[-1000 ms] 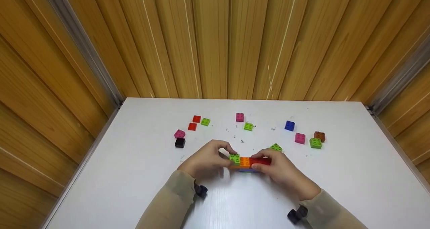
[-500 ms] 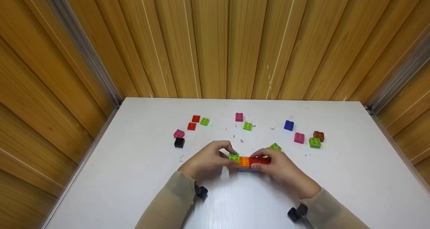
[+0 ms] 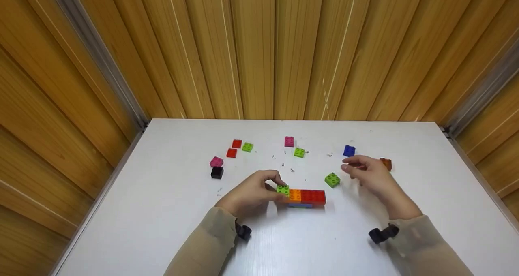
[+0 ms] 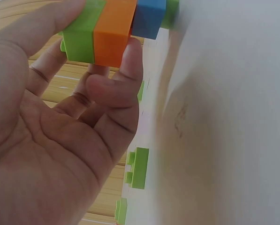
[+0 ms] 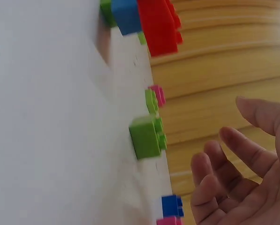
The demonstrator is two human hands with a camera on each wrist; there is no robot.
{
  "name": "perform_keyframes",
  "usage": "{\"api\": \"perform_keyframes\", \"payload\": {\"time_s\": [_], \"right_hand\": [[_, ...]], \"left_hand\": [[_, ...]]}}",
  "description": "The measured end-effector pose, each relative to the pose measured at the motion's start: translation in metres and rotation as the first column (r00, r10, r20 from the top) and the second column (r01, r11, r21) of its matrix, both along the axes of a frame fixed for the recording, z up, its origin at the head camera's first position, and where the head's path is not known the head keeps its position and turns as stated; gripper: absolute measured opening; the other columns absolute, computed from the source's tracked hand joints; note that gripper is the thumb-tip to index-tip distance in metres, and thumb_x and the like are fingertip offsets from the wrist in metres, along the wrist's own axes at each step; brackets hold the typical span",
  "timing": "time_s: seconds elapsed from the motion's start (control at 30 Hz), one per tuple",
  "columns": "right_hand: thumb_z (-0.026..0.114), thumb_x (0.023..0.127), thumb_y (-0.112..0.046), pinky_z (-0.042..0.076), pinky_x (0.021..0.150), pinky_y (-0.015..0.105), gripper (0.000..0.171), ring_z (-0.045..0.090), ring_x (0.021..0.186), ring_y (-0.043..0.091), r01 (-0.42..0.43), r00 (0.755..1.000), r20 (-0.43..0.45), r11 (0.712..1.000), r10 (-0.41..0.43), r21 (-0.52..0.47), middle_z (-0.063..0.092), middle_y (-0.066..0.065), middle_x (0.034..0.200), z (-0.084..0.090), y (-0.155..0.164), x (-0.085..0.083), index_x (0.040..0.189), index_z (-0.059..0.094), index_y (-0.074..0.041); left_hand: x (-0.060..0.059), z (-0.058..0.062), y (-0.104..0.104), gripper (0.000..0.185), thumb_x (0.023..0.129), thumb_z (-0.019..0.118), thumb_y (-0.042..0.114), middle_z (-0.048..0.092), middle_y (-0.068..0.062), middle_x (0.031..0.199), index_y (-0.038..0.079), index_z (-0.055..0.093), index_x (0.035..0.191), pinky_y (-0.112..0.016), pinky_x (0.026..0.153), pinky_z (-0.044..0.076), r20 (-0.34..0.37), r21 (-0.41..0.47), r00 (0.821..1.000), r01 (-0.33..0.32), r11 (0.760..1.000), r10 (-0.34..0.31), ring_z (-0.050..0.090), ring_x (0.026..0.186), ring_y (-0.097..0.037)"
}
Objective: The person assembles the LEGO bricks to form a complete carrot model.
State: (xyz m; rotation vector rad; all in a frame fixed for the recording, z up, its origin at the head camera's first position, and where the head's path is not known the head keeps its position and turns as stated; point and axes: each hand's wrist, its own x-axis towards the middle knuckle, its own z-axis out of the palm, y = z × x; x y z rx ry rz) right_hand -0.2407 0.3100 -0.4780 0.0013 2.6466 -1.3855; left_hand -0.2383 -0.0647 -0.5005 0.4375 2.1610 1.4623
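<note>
A short built row of bricks (image 3: 303,197), green, orange and red on top with a blue one beneath, lies on the white table (image 3: 162,211). My left hand (image 3: 259,189) pinches its green end (image 4: 79,40) between thumb and fingers. My right hand (image 3: 365,171) hovers with loose fingers (image 5: 233,159), holding nothing, above the pink and green bricks at the right, close to a lone green brick (image 3: 332,180) (image 5: 147,136).
Loose bricks lie across the back of the table: two red (image 3: 234,148), green (image 3: 247,147), pink (image 3: 216,161), black (image 3: 217,172), pink (image 3: 288,141), green (image 3: 299,152), blue (image 3: 349,150), brown (image 3: 386,163). Wooden walls (image 3: 259,49) close in behind and at both sides.
My right hand has let go of the red end of the row and moved up and to the right, over the bricks there. The left hand keeps its hold.
</note>
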Motion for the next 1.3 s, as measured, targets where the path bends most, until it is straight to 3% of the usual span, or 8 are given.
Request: {"api": "perform_keyframes", "payload": {"time_s": [0.07,0.13,0.3,0.5,0.73,0.93,1.07,1.3], "right_hand": [[0.070,0.113,-0.044,0.058,0.081,0.027,0.060,0.066,0.107,0.019,0.059,0.998,0.008,0.998,-0.059,-0.007,0.072,0.014,0.134,0.001,0.019,-0.005,0.156,0.062,-0.003],[0.068,0.114,-0.042,0.060,0.086,0.024,0.061,0.065,0.111,0.019,0.131,0.991,0.030,0.991,-0.130,-0.033,0.067,0.014,0.140,0.001,0.037,-0.010,0.160,0.058,-0.003],[0.059,0.118,-0.029,0.060,0.092,0.021,0.055,0.064,0.114,0.015,0.313,0.948,0.082,0.946,-0.306,-0.088,0.056,0.018,0.158,-0.006,0.078,-0.014,0.168,0.049,-0.006],[0.053,0.120,-0.025,0.056,0.082,0.028,0.059,0.067,0.107,0.013,0.405,0.907,0.171,0.909,-0.386,-0.100,0.042,0.017,0.175,-0.017,0.106,-0.016,0.176,0.039,-0.015],[0.055,0.120,-0.029,0.059,0.085,0.023,0.064,0.070,0.096,0.011,0.420,0.888,0.277,0.893,-0.367,-0.161,0.045,0.015,0.174,-0.025,0.112,-0.019,0.179,0.034,-0.017],[0.049,0.120,-0.023,0.059,0.083,0.022,0.063,0.069,0.094,0.011,0.367,0.906,0.273,0.922,-0.325,-0.121,0.039,0.022,0.178,-0.027,0.109,-0.018,0.180,0.030,-0.015],[0.047,0.119,-0.019,0.059,0.079,0.023,0.064,0.069,0.092,0.011,0.332,0.919,0.254,0.939,-0.301,-0.089,0.039,0.026,0.177,-0.029,0.107,-0.018,0.180,0.029,-0.013],[0.052,0.116,-0.017,0.054,0.067,0.025,0.058,0.067,0.083,0.009,0.305,0.946,0.117,0.952,-0.303,-0.005,0.054,0.030,0.161,-0.033,0.107,-0.018,0.171,0.044,-0.001]], "left_hand": [[0.000,0.000,0.000,0.024,0.092,0.096,0.034,0.077,0.013,0.133,0.029,0.078,0.106,-0.049,0.112,0.053,0.000,-0.003,1.000,-0.004,1.000,0.004,0.077,0.110,-0.021],[0.001,0.000,0.000,0.024,0.092,0.096,0.034,0.077,0.013,0.133,0.029,0.078,0.107,-0.048,0.111,0.054,0.003,-0.007,1.000,-0.003,1.000,0.003,0.078,0.110,-0.021],[0.001,0.000,0.000,0.024,0.093,0.095,0.032,0.077,0.009,0.133,0.027,0.078,0.109,-0.046,0.108,0.056,0.016,0.000,1.000,0.002,1.000,-0.002,0.078,0.110,-0.021],[0.002,-0.001,0.000,0.024,0.093,0.096,0.030,0.075,0.009,0.134,0.025,0.077,0.106,-0.041,0.103,0.056,0.005,0.009,1.000,0.000,1.000,0.000,0.077,0.108,-0.022],[0.002,0.001,-0.001,0.023,0.093,0.096,0.033,0.076,0.012,0.133,0.029,0.079,0.108,-0.048,0.110,0.054,0.030,-0.006,0.999,-0.013,1.000,0.013,0.076,0.112,-0.023],[0.001,0.002,0.000,0.024,0.092,0.096,0.035,0.076,0.013,0.134,0.030,0.078,0.108,-0.049,0.110,0.053,0.028,-0.015,1.000,-0.006,1.000,0.007,0.075,0.113,-0.023],[0.001,0.002,0.000,0.024,0.092,0.095,0.036,0.076,0.013,0.133,0.030,0.078,0.107,-0.046,0.106,0.053,0.022,-0.023,1.000,-0.007,1.000,0.008,0.074,0.112,-0.023],[0.003,0.002,0.001,0.025,0.090,0.097,0.038,0.074,0.014,0.135,0.032,0.080,0.108,-0.045,0.107,0.052,0.033,-0.018,0.999,-0.030,0.999,0.031,0.074,0.114,-0.023]]}}
